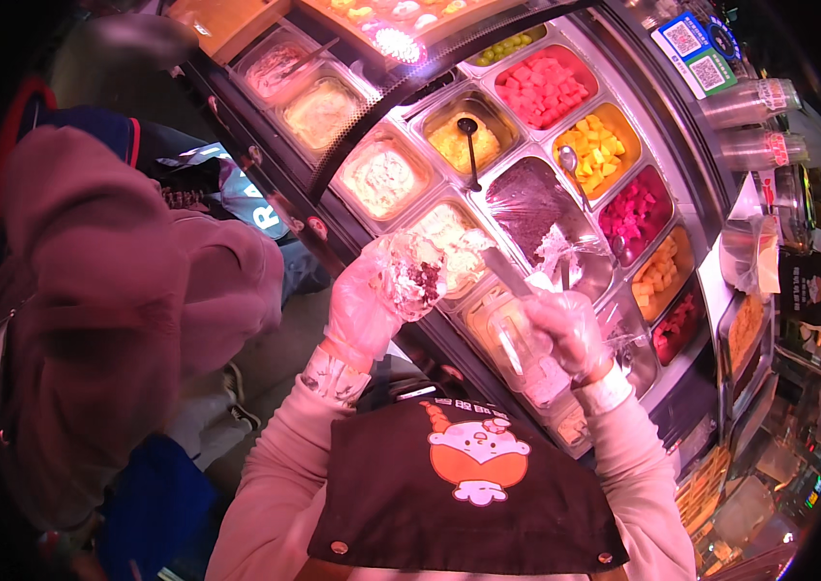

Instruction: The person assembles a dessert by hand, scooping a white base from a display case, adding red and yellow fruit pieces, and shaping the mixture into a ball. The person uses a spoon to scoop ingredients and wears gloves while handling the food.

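Note:
My left hand [361, 311], in a thin clear plastic glove, holds a round portion of white cream with a dark crumbly filling [416, 276]. Whether a cup or wrapper surrounds the portion I cannot tell. My gloved right hand [571, 328] grips a flat metal spatula [506, 272], its blade pointing up and left toward the portion. Beneath the blade's tip lies a metal pan of pale cream [445, 224]. Close to my right hand is a lidded clear container [501, 330]. Behind the spatula, a pan of dark purple food [526, 196] is partly covered with plastic film.
Cubed pink fruit [545, 87], yellow fruit [592, 152] and magenta fruit [632, 210] fill pans farther back. A black spoon [470, 145] rests in a yellow filling. Stacked clear cups [752, 102] lie at right. At left stands a person in a hooded top [112, 305].

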Demonstrator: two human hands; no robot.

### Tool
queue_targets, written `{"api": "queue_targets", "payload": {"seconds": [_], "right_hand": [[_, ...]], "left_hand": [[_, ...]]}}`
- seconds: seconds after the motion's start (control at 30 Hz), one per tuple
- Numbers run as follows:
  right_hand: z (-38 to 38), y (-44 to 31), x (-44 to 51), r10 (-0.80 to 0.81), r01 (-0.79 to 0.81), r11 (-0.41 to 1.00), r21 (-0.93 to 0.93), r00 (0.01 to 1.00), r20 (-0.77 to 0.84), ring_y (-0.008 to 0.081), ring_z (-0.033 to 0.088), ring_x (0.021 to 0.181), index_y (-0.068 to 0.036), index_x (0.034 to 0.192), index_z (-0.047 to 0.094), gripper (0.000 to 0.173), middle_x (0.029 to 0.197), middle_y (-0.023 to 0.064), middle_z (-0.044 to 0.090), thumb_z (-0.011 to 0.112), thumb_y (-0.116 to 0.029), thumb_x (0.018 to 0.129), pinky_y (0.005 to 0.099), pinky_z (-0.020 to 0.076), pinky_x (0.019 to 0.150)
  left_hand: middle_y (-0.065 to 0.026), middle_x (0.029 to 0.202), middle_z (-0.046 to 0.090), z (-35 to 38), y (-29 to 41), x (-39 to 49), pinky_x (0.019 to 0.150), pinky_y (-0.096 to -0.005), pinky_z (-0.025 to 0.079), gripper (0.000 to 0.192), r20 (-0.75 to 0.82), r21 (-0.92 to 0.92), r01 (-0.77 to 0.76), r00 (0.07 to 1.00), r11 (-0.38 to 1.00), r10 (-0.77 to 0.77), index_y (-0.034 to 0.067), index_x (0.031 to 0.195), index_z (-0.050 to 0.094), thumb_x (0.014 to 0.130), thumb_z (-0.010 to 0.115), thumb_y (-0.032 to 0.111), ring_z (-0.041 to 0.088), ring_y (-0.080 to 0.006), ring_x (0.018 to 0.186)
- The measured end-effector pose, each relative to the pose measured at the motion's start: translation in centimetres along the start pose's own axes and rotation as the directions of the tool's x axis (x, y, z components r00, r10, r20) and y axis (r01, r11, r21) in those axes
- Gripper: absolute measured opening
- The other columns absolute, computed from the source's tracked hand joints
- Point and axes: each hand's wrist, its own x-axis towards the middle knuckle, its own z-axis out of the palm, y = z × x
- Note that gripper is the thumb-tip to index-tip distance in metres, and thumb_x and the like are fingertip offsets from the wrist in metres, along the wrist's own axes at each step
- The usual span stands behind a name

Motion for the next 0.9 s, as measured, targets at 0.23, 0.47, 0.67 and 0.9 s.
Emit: {"api": "queue_targets", "payload": {"seconds": [0.23, 0.47, 0.67, 0.9], "right_hand": [[3.2, -0.6, -1.5, -0.505, 0.385, 0.123, -0.915, 0.818, 0.276, 0.0219, 0.062, 0.054, -0.017, 0.148, 0.063, 0.058, 0.064, 0.0041, 0.060, 0.069, -0.008, 0.091, 0.0339, 0.0535, 0.059], [1.1, -0.3, -0.7, -0.646, 0.533, -0.147, -0.833, 0.586, 0.489, 0.0221, 0.059, 0.052, -0.009, 0.150, 0.057, 0.073, 0.076, 0.0036, 0.062, 0.075, -0.004, 0.080, 0.0377, 0.0482, 0.049], [-0.5, -2.3, -1.7, -0.644, 0.505, -0.169, -0.846, 0.593, 0.483, 0.0165, 0.056, 0.050, -0.010, 0.146, 0.063, 0.062, 0.072, 0.0002, 0.061, 0.075, -0.010, 0.085, 0.0324, 0.0477, 0.049], [2.0, -6.0, -1.4, -0.309, 0.348, 0.842, -0.412, 0.938, 0.160, 0.0153, 0.055, 0.050, 0.000, 0.110, 0.076, 0.024, 0.059, 0.0070, 0.059, 0.064, -0.019, 0.102, 0.0314, 0.0415, 0.054]], "left_hand": [[-0.0252, 0.138, 0.064, 2.5, -1.7, -0.2, 0.107, -0.0576, 0.052, 0.044, 0.014, -0.080, 0.013, 1.000, 0.997, -0.012, -0.006, 0.141, 0.055, 0.104, 0.051, 0.018, 0.063, -0.0418, 0.127], [-0.0247, 0.136, 0.065, 3.1, -1.1, -1.3, 0.102, -0.0561, 0.055, 0.045, 0.029, -0.056, 0.025, 0.999, 0.998, -0.023, -0.003, 0.140, 0.057, 0.104, 0.053, 0.023, 0.065, -0.0408, 0.124], [-0.0226, 0.132, 0.068, 3.5, 0.5, -1.2, 0.100, -0.0558, 0.058, 0.045, 0.065, -0.039, -0.109, 0.992, 0.993, 0.112, -0.001, 0.141, 0.057, 0.103, 0.057, 0.024, 0.068, -0.0386, 0.119], [-0.0265, 0.132, 0.065, 3.3, 2.0, -0.8, 0.096, -0.0518, 0.059, 0.043, 0.223, 0.067, -0.131, 0.968, 0.989, 0.114, -0.008, 0.135, 0.055, 0.104, 0.048, 0.020, 0.068, -0.0396, 0.117]]}}
